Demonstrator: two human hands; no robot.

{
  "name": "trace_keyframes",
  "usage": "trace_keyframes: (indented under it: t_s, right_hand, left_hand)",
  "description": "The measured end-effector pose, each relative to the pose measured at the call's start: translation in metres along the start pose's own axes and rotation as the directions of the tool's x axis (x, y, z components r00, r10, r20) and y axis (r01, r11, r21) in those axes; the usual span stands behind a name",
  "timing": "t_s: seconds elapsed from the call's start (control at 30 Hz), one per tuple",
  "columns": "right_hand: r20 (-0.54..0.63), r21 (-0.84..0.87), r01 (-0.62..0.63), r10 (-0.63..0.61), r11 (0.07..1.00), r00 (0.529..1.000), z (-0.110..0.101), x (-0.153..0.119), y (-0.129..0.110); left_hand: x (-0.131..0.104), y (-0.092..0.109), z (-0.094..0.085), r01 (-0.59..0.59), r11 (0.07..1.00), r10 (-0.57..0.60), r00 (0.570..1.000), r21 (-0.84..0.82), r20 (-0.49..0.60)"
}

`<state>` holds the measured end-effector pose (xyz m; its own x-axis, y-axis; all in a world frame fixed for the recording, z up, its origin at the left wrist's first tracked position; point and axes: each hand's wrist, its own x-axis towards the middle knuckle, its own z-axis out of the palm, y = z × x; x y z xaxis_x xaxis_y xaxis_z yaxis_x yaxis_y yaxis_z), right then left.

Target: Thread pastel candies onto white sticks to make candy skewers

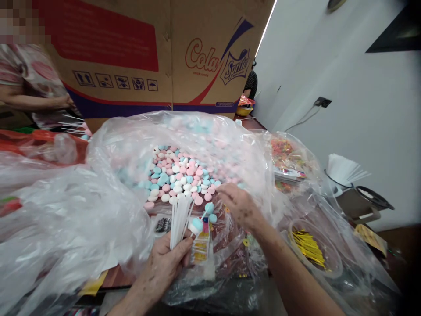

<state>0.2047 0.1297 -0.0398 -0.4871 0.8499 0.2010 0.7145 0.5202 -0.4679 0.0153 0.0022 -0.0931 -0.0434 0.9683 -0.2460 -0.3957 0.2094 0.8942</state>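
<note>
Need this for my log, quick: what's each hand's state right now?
Left hand: closed, holding white sticks.
Right hand: near the loose candies; open or closed cannot be told.

This looks like a small candy workshop: there is a big printed carton, many loose candies, a bowl with golden strips, and another person beside the carton.

On the cardboard box, right of its vertical seam, stand red "Cola", small "stick candy" and purple "Sprite", while left of that seam are five handling signs, including up arrows and an umbrella.
</note>
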Motion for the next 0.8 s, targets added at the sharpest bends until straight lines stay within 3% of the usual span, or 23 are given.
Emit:
trace_keyframes:
  t_s: [0.13,0.33,0.53,0.8]
  right_hand:
    - [0.054,-0.247,-0.142,0.160,0.959,0.986,-0.021,0.001,0.023]
    - [0.137,-0.370,-0.149,0.212,0.917,0.968,0.001,-0.009,0.045]
    - [0.162,-0.389,-0.134,0.211,0.911,0.964,0.004,-0.010,0.046]
    - [0.190,-0.308,-0.047,0.110,0.950,0.976,0.001,-0.009,0.038]
  left_hand:
    - [0.001,-0.003,-0.002,-0.001,1.000,0.001,1.000,-0.020,-0.009]
    - [0.002,-0.014,-0.008,-0.029,0.999,0.029,1.000,0.020,-0.007]
    - [0.002,-0.013,-0.006,-0.043,0.999,0.043,0.999,0.014,-0.016]
    - [0.003,-0.017,-0.009,-0.015,0.998,0.017,0.999,0.062,-0.040]
